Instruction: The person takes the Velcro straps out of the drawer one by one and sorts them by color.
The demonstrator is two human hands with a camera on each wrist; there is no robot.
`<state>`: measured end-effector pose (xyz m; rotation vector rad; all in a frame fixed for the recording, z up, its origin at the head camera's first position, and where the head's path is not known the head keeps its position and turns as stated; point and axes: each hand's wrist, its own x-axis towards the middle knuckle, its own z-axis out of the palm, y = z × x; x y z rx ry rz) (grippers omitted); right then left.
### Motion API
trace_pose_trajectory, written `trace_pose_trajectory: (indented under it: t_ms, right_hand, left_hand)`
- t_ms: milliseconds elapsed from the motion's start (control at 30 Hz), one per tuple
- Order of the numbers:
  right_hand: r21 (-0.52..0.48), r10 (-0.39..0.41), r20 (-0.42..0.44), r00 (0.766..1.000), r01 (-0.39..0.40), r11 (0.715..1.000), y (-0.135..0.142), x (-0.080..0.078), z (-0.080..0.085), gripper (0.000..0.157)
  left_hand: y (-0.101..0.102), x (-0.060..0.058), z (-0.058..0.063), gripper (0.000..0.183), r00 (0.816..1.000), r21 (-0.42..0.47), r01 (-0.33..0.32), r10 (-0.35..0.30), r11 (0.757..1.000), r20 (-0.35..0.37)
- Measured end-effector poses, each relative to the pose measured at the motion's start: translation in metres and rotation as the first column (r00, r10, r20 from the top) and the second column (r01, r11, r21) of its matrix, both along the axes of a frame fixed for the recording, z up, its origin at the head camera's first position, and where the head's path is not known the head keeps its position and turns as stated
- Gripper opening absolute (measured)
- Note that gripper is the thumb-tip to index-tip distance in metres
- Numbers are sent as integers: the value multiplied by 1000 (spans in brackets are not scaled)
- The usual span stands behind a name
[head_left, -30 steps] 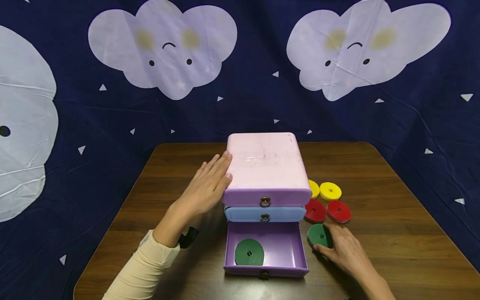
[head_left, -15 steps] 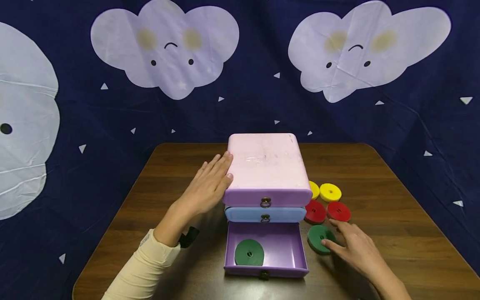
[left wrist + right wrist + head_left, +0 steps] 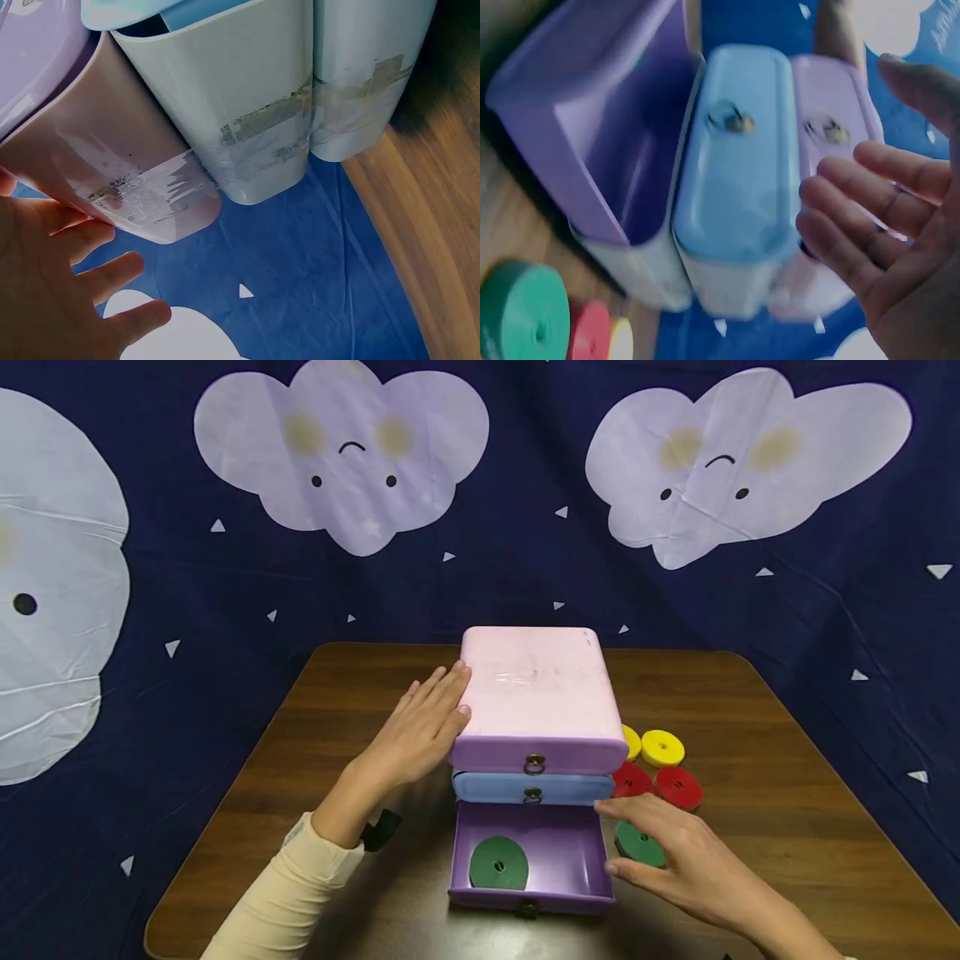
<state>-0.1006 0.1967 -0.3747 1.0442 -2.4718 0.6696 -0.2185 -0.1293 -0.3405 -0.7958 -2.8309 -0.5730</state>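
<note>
A small drawer unit (image 3: pixel 536 685) with a pink top stands on the table, its bottom purple drawer (image 3: pixel 562 852) pulled out and the blue drawer (image 3: pixel 491 787) and top purple drawer (image 3: pixel 487 755) closed. One green disc (image 3: pixel 498 862) lies inside the open drawer, towards its left. My left hand (image 3: pixel 416 727) rests its fingers against the unit's upper left side. Beside the drawer's right edge my right hand (image 3: pixel 690 860) hovers with fingers and thumb spread, holding nothing. Partly behind it, a second green disc (image 3: pixel 637 843) lies on the table.
Two red discs (image 3: pixel 678 787) and two yellow discs (image 3: pixel 663 748) lie on the wooden table (image 3: pixel 337 693) right of the unit; one of each colour is partly hidden by it. A dark blue cloth (image 3: pixel 525 577) with clouds hangs behind the table.
My right hand has come off the second green disc, leaving it on the table, and moved left to the open drawer's right edge. The left hand keeps its place on the unit.
</note>
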Motion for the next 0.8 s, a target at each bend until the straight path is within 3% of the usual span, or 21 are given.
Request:
trace_pose_trajectory:
  t_ms: [167, 233, 467, 800]
  right_hand:
    - [30, 132, 40, 990, -133, 991, -21, -11, -7, 56]
    - [61, 158, 51, 986, -161, 985, -28, -16, -13, 54]
    - [145, 215, 210, 954, -248, 958, -50, -37, -42, 47]
    - [231, 348, 208, 914, -391, 891, -74, -60, -66, 57]
  left_hand:
    - [0, 0, 0, 56, 1000, -10, -5, 5, 1000, 5]
    - [0, 1, 1, 56, 1000, -13, -7, 7, 1000, 2]
    - [1, 1, 2, 55, 1000, -19, -21, 21, 1000, 18]
    - [1, 1, 3, 56, 999, -16, -26, 26, 1000, 27]
